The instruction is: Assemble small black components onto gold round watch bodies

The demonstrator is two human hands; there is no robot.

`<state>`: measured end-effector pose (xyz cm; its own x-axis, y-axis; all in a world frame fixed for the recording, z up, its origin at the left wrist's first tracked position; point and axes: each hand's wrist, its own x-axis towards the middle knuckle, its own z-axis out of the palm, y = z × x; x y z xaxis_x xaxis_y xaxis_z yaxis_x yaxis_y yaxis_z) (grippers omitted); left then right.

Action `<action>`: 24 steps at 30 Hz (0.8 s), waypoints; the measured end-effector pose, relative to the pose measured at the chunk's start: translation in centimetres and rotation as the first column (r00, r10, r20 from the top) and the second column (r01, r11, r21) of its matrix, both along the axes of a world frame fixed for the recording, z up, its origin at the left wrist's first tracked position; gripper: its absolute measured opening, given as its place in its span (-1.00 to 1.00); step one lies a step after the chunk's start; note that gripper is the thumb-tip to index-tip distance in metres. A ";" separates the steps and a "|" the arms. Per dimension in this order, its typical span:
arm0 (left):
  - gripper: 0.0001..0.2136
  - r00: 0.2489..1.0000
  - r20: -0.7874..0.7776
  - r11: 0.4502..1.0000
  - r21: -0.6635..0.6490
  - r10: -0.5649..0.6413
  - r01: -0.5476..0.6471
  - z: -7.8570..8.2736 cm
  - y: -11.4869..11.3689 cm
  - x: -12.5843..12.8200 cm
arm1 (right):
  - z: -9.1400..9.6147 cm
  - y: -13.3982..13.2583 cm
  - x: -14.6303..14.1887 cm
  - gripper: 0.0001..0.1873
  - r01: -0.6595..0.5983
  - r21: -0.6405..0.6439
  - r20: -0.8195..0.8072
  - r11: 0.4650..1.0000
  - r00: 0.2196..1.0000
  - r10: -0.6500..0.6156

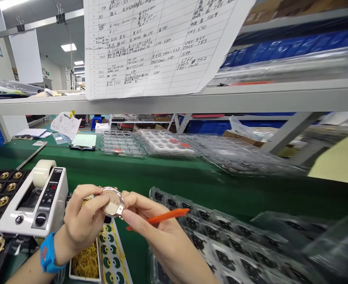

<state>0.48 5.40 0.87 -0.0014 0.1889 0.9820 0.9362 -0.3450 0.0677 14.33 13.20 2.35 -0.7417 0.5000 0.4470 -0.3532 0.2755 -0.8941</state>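
Currently both hands are gripping one round rose-gold watch case, which they are holding up above the green bench, between the tape dispenser and the clear trays of black parts. Left hand is pinching the case's left side, thumb lying over the face; a blue wristband is circling that wrist. Right hand is closing on the opposite side, thumb pressing near the lug, while also keeping an orange stick tucked across it, pointed end sticking out to the right. Stick isn't touching the case.

Below the hands, a white box is holding yellow rings, and a sticker sheet is lying just beside it. Far left, a black tray is carrying gold rings in compartments; dispenser is showing red digits. Overhead, a handwritten sheet is hanging off the grey shelf.
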 end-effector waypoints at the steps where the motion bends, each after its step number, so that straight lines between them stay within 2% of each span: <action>1: -0.70 1.000 -0.004 1.000 0.017 -0.003 0.003 0.0 -0.1 -0.1 | 0.0 0.1 0.0 -0.68 -0.031 -0.036 -0.001 0.999 1.000 0.031; 6: -0.81 0.987 -0.155 0.994 0.104 0.049 -0.033 -0.1 -0.2 -0.7 | -0.1 0.5 -0.1 -0.65 -0.086 -0.228 0.065 0.970 0.992 0.104; 13: -0.83 0.977 -0.212 0.995 0.103 0.034 -0.012 -0.2 -0.5 -0.9 | -0.3 1.1 -0.5 -0.63 -0.131 -0.268 0.068 0.955 0.986 0.154; 17: -0.84 0.955 -0.293 0.999 0.040 0.043 -0.033 -0.2 -0.8 -1.2 | -0.2 1.1 -0.3 -0.66 -0.096 -0.293 0.084 0.951 0.989 0.126; 21: -0.82 0.891 -0.447 0.996 0.006 0.082 -0.088 0.6 -0.9 -1.3 | -0.1 1.0 0.0 -0.65 -0.038 -0.376 0.158 0.926 0.982 0.104; 24: -0.75 0.866 -0.489 0.995 0.039 0.102 -0.095 1.2 -0.9 -1.1 | -0.3 0.7 0.3 -0.60 0.083 -0.341 0.189 0.936 0.982 -0.018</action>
